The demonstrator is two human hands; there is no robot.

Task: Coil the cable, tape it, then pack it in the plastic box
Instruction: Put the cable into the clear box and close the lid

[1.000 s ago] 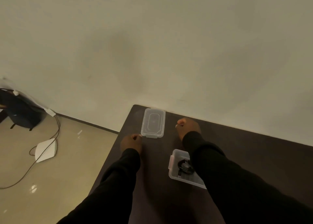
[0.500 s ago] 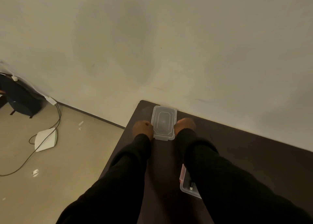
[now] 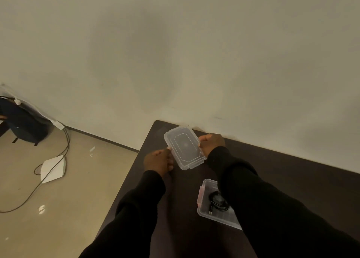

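A clear plastic lid (image 3: 184,147) is held near the table's far left corner, tilted, between both hands. My left hand (image 3: 158,161) grips its left long edge. My right hand (image 3: 211,142) grips its right edge. Nearer to me stands the clear plastic box (image 3: 206,212) with a pink latch on its left end, open on top. A coiled black cable (image 3: 217,201) lies inside it, one plug end pointing toward me. My right forearm covers the box's right part.
The dark table (image 3: 175,209) has its left edge close to my left arm and its far edge against a pale wall. On the floor to the left lie a white flat device (image 3: 52,169), trailing cables (image 3: 29,193) and a dark bag (image 3: 21,121).
Both hands closed in on the lid from its sides and gripped it. The lid has turned clockwise and tilted. The box with the cable has come back into view under my right arm.
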